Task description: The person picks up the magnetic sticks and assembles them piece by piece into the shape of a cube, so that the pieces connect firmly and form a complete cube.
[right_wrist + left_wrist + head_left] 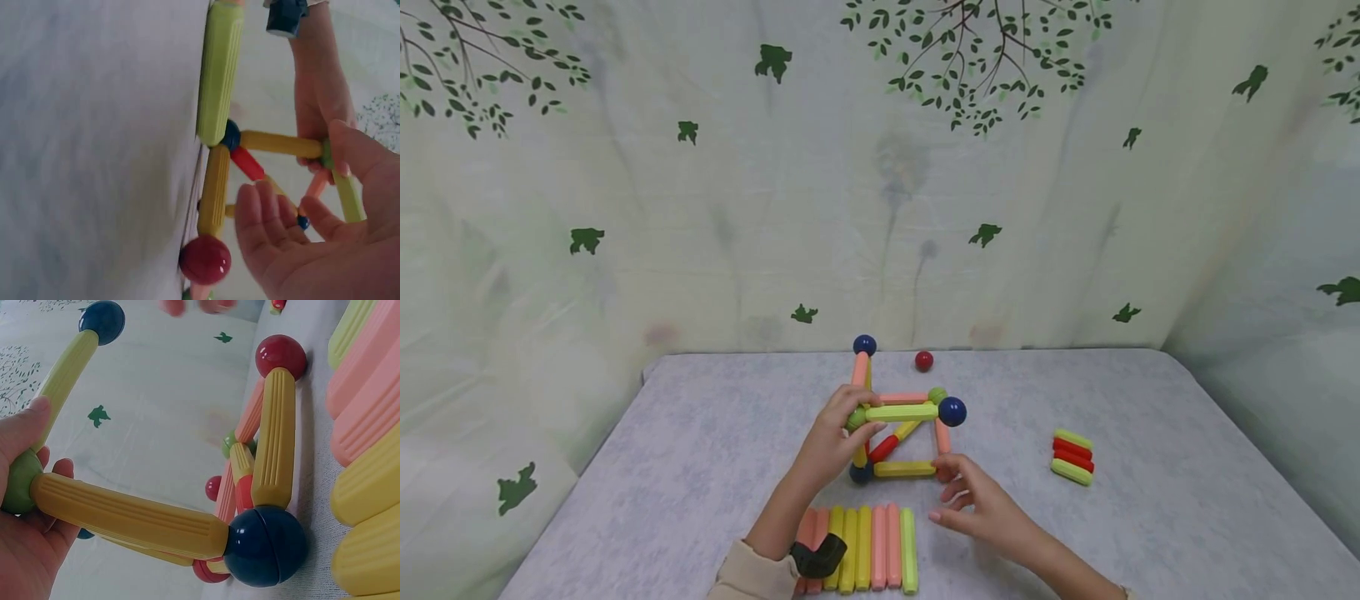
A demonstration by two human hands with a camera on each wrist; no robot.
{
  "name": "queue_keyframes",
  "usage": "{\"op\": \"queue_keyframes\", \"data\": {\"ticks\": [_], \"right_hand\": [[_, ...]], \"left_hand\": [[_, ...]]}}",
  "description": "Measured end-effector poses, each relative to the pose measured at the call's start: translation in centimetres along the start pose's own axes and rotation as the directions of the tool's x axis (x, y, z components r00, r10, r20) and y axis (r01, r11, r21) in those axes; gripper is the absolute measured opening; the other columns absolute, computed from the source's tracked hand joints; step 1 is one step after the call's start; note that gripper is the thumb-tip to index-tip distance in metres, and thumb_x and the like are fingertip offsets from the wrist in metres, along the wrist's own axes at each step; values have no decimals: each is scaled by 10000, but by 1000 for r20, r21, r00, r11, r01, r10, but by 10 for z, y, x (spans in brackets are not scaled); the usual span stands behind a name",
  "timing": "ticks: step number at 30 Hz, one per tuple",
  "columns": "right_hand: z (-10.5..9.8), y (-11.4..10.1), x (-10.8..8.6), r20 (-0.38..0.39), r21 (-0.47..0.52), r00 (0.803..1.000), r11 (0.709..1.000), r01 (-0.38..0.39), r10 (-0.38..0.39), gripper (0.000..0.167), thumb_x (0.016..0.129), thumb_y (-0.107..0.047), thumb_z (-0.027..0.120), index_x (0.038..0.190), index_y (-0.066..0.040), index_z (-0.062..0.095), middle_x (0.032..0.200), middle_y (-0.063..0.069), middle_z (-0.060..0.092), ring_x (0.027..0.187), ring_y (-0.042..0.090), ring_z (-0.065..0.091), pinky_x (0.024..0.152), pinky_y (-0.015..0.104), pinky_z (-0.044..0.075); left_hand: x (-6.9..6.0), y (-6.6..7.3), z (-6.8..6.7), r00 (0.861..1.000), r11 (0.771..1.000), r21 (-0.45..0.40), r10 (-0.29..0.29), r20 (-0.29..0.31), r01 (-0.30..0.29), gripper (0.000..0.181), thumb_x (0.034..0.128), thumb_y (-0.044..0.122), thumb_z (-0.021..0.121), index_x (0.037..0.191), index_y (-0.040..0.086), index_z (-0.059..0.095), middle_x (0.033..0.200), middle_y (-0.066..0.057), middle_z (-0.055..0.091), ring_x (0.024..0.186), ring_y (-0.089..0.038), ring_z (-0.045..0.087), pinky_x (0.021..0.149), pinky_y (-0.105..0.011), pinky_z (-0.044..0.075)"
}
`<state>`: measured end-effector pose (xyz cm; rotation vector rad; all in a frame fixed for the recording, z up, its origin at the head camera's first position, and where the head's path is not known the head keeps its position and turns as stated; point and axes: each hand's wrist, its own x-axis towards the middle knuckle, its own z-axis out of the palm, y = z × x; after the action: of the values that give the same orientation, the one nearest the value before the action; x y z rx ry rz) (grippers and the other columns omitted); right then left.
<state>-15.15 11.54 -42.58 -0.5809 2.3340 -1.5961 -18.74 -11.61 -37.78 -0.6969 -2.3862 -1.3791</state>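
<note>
A frame of ridged toy sticks and balls stands on the table. My left hand (829,437) holds the green ball (22,481) at its upper front corner between thumb and fingers. From that ball a light-green stick (901,413) runs right to a blue ball (952,412), and a yellow stick (131,515) drops to a lower blue ball (265,547). My right hand (981,508) holds nothing, its fingers loosely bent beside the lower yellow stick (904,469). A red ball (205,259) caps that stick; in the head view the right fingers hide it.
Several pink, yellow and green sticks (878,550) lie in a row before the frame, partly under my left wrist. At right lies a small stack of green and red short sticks (1072,457). A loose red ball (924,361) sits near the table's back edge.
</note>
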Motion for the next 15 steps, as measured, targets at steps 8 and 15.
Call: {"op": "queue_keyframes", "data": {"ticks": [8, 15], "right_hand": [[29, 18, 6, 189, -140, 977, 987, -76, 102, 585, 790, -360, 678, 1261, -107, 440, 949, 6, 476, 784, 147, 488, 617, 248, 441], [47, 2, 4, 118, -504, 956, 845, -177, 270, 482, 768, -385, 642, 1171, -155, 512, 655, -52, 460, 536, 110, 430, 444, 260, 308]], "left_hand": [[2, -26, 6, 1000, 1000, -1, 18, 7, -18, 231, 805, 128, 671, 1016, 164, 587, 1052, 41, 488, 859, -125, 462, 638, -225, 447], [1, -27, 6, 1000, 1000, 8, 24, 2, -24, 237, 801, 130, 674, 1018, 172, 587, 1052, 35, 490, 855, -123, 463, 628, -222, 447]]}}
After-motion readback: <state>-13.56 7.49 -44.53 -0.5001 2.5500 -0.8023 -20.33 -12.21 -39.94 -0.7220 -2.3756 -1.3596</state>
